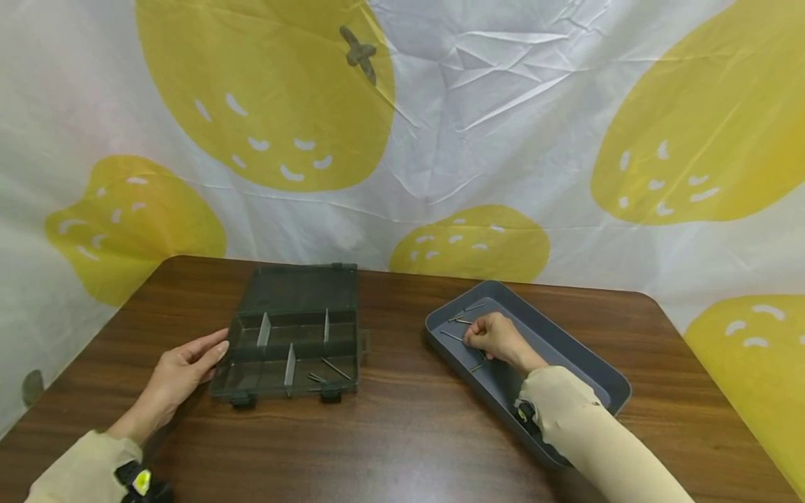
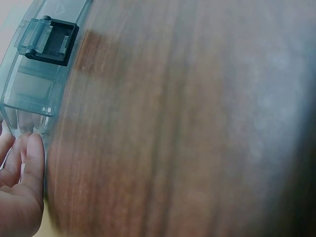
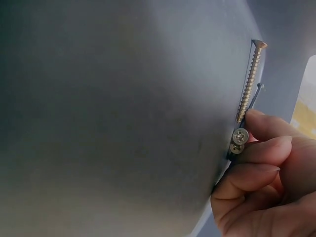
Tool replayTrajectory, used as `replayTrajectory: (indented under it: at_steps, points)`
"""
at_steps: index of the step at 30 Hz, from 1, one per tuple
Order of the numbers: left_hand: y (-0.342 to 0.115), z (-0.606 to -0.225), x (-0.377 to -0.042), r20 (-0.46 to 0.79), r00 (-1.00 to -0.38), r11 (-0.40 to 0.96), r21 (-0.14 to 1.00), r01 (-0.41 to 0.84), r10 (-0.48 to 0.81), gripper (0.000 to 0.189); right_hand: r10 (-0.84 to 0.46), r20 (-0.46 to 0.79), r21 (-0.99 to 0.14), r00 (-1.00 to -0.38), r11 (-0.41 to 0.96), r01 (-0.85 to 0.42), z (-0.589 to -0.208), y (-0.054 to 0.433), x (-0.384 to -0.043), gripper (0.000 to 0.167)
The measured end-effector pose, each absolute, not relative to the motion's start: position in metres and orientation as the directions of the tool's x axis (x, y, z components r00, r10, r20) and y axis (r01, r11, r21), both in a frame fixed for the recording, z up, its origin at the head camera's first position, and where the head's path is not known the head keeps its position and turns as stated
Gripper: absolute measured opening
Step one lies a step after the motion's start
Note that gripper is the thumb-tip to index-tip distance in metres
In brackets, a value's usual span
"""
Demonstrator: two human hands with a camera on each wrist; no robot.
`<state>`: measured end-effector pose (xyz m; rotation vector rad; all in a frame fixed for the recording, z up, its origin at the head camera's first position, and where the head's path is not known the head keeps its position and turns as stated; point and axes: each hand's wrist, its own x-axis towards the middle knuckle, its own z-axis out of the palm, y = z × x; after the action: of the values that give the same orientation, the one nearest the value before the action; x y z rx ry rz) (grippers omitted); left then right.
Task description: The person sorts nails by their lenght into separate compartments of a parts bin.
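Note:
A grey translucent compartment box (image 1: 283, 356) stands with its lid (image 1: 302, 288) raised behind it. My left hand (image 1: 185, 367) grips its left side wall, and in the left wrist view the fingers (image 2: 34, 155) meet a clear corner of the box. Thin metal pieces (image 1: 336, 368) lie in the box's front right compartment. Over the left end of a dark grey tray (image 1: 585, 356), my right hand (image 1: 499, 339) pinches at one end of a thin nail (image 1: 451, 336). A brass screw (image 3: 252, 79) and two cross-slot screw heads (image 3: 240, 136) appear beside the curled fingers; the exact fingertip contact is hidden.
A brown wooden table (image 1: 402, 433) bears both containers. White dividers (image 1: 290, 365) split the box, and black latches (image 1: 330, 396) line its front edge. More screws and nails (image 1: 476, 306) lie in the tray's left end. A lemon-print cloth (image 1: 434, 161) hangs behind.

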<state>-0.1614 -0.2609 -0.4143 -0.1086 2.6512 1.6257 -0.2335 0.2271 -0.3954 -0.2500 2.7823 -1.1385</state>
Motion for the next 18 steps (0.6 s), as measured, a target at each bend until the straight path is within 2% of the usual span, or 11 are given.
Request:
replayTrajectory:
  at_steps: [6,18]
  points:
    - [-0.2609,-0.4151,-0.1619,-0.058,-0.997,0.451,0.89,-0.071,-0.043,0.067,-0.32,0.055,-0.704,-0.946,0.659,-0.264,-0.3982,0.2314,-0.233,0.012]
    - [-0.2611,-0.4144,-0.1614,-0.061,-0.997,0.448,0.891,-0.077,-0.05,0.067,-0.279,-0.058,-0.661,-0.959,0.73,-0.172,-0.3939,0.2247,-0.232,0.01]
